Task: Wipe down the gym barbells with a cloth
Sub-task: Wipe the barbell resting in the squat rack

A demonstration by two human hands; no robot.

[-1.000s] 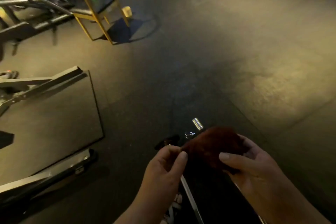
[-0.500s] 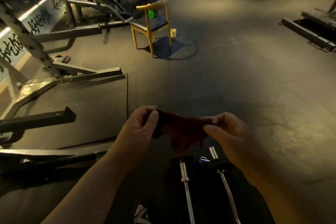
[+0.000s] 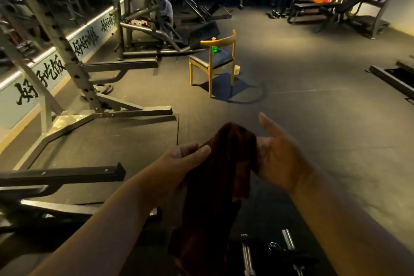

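A dark brown cloth [image 3: 220, 170] hangs lengthwise in front of me, chest-high over the floor. My left hand [image 3: 187, 158] pinches its upper left edge between thumb and fingers. My right hand [image 3: 276, 154] is held beside the cloth with the palm turned inward and the fingers stretched forward; the cloth's right edge lies against that palm. Below the hands, at the bottom of the view, the steel ends of two barbells [image 3: 247, 255] lie side by side on the dark floor, the right-hand barbell end [image 3: 288, 241] with a clip next to it. The hanging cloth hides part of them.
A squat rack [image 3: 74, 69] with long floor feet fills the left side. A yellow wooden chair [image 3: 212, 60] with a green bottle [image 3: 214, 49] on its seat stands ahead, a small cup [image 3: 237, 70] by its leg. Benches [image 3: 349, 9] and two people are at the back.
The view has tilted up from the floor to the room. The cloth, stretched between both hands before, now hangs from my left hand, and my right hand has opened beside it.
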